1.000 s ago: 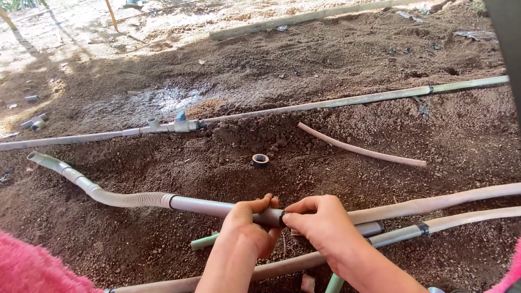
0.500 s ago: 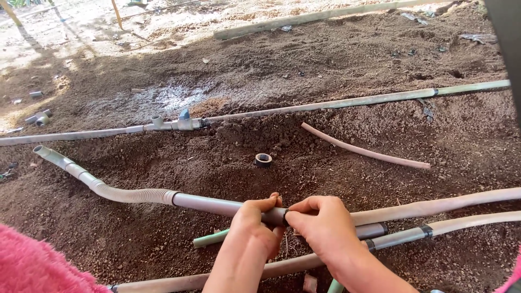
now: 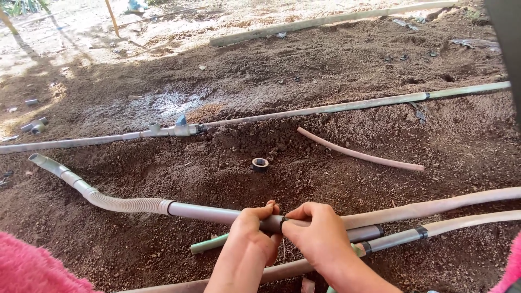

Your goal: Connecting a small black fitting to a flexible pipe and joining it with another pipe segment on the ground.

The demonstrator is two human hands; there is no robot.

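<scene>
Head view is showing the left hand (image 3: 251, 241) and right hand (image 3: 317, 239), each grip clenching the grey pipe (image 3: 203, 211) at its dark coupling (image 3: 273, 223), lying above soil (image 3: 325, 179).

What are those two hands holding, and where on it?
Both the left hand and right hand grip the grey pipe at a dark joint midway along it.

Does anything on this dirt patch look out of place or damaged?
A small dark ring fitting lies loose on the soil, apart from every pipe. A short pinkish tube lies detached nearby. A wet patch glistens behind the valve on the long pipe, perhaps from a leak.
</scene>
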